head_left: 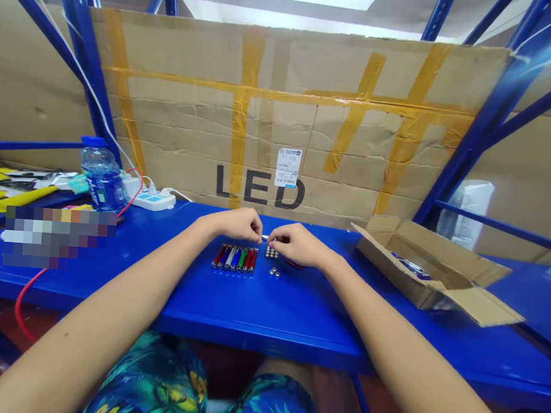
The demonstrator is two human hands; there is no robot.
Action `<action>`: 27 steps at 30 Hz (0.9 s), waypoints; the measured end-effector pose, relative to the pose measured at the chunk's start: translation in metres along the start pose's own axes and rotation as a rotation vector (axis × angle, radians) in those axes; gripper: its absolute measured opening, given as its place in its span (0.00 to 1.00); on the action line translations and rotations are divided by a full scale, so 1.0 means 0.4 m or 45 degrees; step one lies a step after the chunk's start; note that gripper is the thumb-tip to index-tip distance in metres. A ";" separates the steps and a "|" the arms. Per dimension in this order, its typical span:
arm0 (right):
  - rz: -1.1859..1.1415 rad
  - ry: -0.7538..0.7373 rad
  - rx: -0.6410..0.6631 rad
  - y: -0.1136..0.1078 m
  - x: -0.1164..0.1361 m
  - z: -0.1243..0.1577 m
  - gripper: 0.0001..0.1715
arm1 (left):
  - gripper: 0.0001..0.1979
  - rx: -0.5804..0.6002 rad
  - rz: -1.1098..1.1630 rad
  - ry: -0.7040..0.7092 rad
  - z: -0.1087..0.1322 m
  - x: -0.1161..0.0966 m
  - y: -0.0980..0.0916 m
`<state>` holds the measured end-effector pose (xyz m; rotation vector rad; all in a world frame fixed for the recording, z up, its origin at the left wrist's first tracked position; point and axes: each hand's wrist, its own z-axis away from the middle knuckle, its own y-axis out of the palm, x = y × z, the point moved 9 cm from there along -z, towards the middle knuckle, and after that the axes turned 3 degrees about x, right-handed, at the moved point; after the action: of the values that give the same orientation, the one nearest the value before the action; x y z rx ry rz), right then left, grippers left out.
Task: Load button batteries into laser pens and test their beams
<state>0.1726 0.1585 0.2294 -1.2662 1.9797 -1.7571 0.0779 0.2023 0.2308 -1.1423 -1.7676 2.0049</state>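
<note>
My left hand [246, 225] is closed in a pinch above the back of a row of slim coloured metal tubes [234, 258], which look like mini flashlights in red, blue, silver and green. Facing it, my right hand [296, 244] is also pinched. A small silver piece [264, 237] shows between the two sets of fingertips; its full shape is hidden. Below my right fingers stands a tight block of small round silver button cells [271, 253]. A few loose button cells [274, 272] lie nearer me. Something red [293, 264] lies partly hidden under my right hand.
An open cardboard box [420, 292] with a few items stands on the right of the blue table [267, 319]. To the left are a blue-capped bottle [102, 175], a white power strip [151, 198] and a red cable [26, 302]. A large cardboard sheet [191, 125] rises behind.
</note>
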 end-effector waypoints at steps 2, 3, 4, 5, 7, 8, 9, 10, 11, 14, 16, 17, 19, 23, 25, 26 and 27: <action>-0.050 -0.080 0.066 0.025 0.039 0.001 0.14 | 0.07 0.046 -0.019 -0.024 -0.001 0.004 0.019; -0.054 -0.112 0.081 0.034 0.054 0.001 0.15 | 0.07 0.047 -0.019 -0.022 -0.002 0.004 0.025; -0.055 -0.134 0.088 0.040 0.064 -0.001 0.16 | 0.07 0.042 -0.010 -0.015 -0.004 0.005 0.028; -0.051 -0.152 0.096 0.046 0.071 -0.002 0.16 | 0.07 0.041 0.005 -0.008 -0.005 0.005 0.030; -0.044 -0.172 0.125 0.058 0.077 -0.006 0.17 | 0.07 0.058 0.026 -0.007 -0.005 0.007 0.035; -0.040 -0.180 0.144 0.064 0.078 -0.007 0.17 | 0.07 0.074 0.025 -0.012 -0.005 0.009 0.037; -0.035 -0.187 0.163 0.068 0.078 -0.008 0.17 | 0.08 0.093 0.016 -0.017 -0.005 0.010 0.041; -0.030 -0.193 0.174 0.071 0.078 -0.008 0.16 | 0.08 0.107 0.003 -0.020 -0.005 0.010 0.043; -0.024 -0.195 0.179 0.072 0.078 -0.008 0.15 | 0.08 0.111 -0.011 -0.020 -0.005 0.011 0.044; -0.008 -0.173 0.193 0.073 0.079 -0.004 0.13 | 0.07 0.063 -0.035 -0.018 -0.007 0.013 0.038; 0.002 -0.127 0.226 0.076 0.078 0.000 0.11 | 0.06 0.025 -0.029 -0.023 -0.008 0.017 0.033; 0.016 -0.103 0.240 0.078 0.079 0.003 0.10 | 0.06 0.018 -0.026 -0.031 -0.009 0.020 0.032; 0.088 -0.069 0.241 0.076 0.084 0.007 0.07 | 0.06 0.012 -0.037 -0.051 -0.010 0.026 0.029; 0.332 -0.056 0.205 0.072 0.104 0.013 0.07 | 0.09 -0.117 -0.101 -0.037 -0.013 0.024 -0.003; 0.438 -0.046 0.194 0.075 0.112 0.012 0.08 | 0.11 -0.228 -0.136 -0.016 -0.012 0.019 -0.026; 0.484 -0.035 0.188 0.076 0.114 0.012 0.08 | 0.12 -0.277 -0.154 -0.008 -0.011 0.016 -0.036; 0.524 -0.017 0.179 0.078 0.116 0.011 0.08 | 0.13 -0.319 -0.172 -0.003 -0.010 0.014 -0.043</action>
<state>0.1332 0.1207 0.2179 -0.7560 1.9006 -1.6400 0.0715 0.2129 0.2446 -1.0551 -2.0825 1.7474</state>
